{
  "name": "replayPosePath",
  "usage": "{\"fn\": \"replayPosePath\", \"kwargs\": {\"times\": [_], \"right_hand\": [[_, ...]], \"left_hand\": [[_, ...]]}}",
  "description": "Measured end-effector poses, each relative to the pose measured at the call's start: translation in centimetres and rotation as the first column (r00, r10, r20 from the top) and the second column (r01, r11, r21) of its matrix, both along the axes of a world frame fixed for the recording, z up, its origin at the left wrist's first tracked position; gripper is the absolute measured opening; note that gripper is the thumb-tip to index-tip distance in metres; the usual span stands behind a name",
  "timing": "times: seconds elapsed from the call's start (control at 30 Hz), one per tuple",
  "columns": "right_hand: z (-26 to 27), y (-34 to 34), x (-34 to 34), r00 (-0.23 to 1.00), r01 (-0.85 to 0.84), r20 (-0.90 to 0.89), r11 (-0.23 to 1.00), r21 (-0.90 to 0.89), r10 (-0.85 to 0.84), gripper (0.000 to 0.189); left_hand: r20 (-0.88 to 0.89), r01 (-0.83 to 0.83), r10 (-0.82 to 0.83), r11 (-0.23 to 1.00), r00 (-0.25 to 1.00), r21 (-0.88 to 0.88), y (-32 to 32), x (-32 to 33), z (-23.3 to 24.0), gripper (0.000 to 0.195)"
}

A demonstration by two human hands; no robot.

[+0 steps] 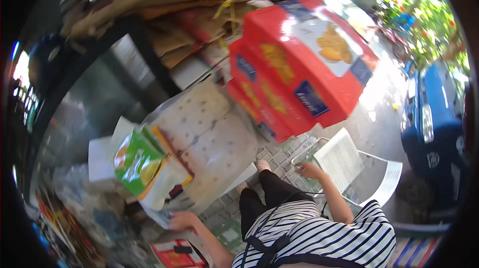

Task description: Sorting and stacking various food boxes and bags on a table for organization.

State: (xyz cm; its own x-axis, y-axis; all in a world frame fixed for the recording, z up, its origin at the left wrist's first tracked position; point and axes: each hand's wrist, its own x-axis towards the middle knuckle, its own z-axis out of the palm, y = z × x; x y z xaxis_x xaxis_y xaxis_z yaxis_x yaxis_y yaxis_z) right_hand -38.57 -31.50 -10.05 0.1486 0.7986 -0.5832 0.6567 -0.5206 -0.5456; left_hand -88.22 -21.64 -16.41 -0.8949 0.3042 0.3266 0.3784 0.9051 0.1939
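My left hand is at the near-left edge of a table covered with a pale, spotted sheet. It is beside a crumpled greyish-clear piece; blur hides whether the fingers grip it. Just beyond, a small pile of printed cartons lies on the table, a glossy green carton on top and yellow-edged and white pieces around it. My right hand hangs in the air by the backrest of a white metal chair, its fingers apart and nothing visible in them. Large red printed boxes are stacked at the table's far right.
Flattened cardboard with a yellow strap is piled at the back. A blue motor vehicle stands at right. Lower left are clear plastic bags and a red carton. The floor has patterned paving.
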Motion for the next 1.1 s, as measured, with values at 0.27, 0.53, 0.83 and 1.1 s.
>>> {"fn": "replayPosePath", "kwargs": {"times": [0.27, 0.53, 0.83, 1.1], "right_hand": [[18.5, 2.2, 19.0, 0.7, 0.509, -0.234, 0.24, 0.827, -0.675, 0.023], [28.5, 11.8, 23.9, 0.73, 0.624, -0.499, 0.157, 0.765, -0.468, 0.043], [28.5, 12.3, 17.2, 0.645, 0.752, -0.764, 0.174, 0.636, 0.002, 0.018], [29.1, 9.8, 3.4, 0.676, 0.644, -0.723, 0.363, 0.673, 0.141, 0.04]], "left_hand": [[0.302, 0.345, -0.907, 0.395, 0.293, 0.852, -2.8, 18.5, 10.5, 0.025], [0.129, 0.193, -0.857, 0.035, -0.499, 0.981, 7.9, 34.3, 28.5, 0.029], [0.236, -0.086, -0.76, 0.357, -0.605, 0.93, 8.2, 35.5, 33.1, 0.06], [0.145, -0.511, -0.916, 0.334, -0.374, 0.792, 0.1, 25.1, 32.1, 0.06]]}}
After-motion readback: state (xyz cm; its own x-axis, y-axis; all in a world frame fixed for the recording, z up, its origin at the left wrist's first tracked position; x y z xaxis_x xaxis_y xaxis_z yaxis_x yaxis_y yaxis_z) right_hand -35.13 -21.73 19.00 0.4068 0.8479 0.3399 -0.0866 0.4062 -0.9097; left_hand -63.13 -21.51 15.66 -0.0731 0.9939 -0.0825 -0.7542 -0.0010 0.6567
